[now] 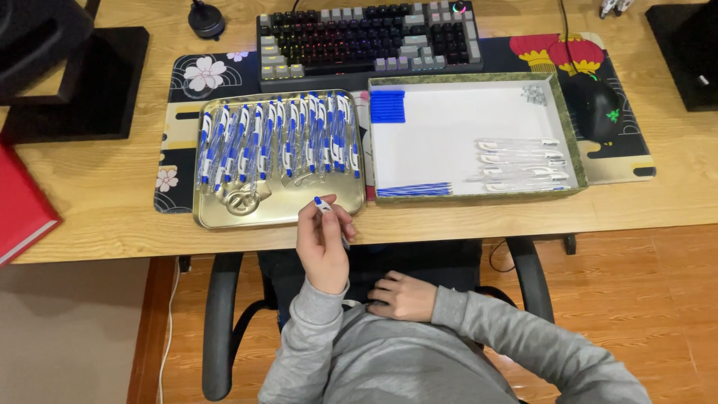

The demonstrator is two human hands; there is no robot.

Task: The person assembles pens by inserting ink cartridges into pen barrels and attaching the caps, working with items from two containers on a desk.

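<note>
My left hand (323,241) is raised at the desk's front edge, shut on a blue and white pen (323,203) whose tip points up over the near rim of a gold metal tray (278,211). Several matching assembled pens (278,141) lie in a row in that tray. My right hand (404,296) rests on my lap below the desk, holding nothing. A shallow white-lined box (449,127) to the right of the tray holds blue caps (387,106), thin blue refills (413,190), clear pen barrels (521,162) and small metal springs (534,93).
A backlit keyboard (369,36) sits behind the tray and box on a patterned desk mat (187,82). A black mouse (600,108) lies right of the box. A red book (21,203) and a black stand (75,82) are at left. Chair armrests (218,314) flank me.
</note>
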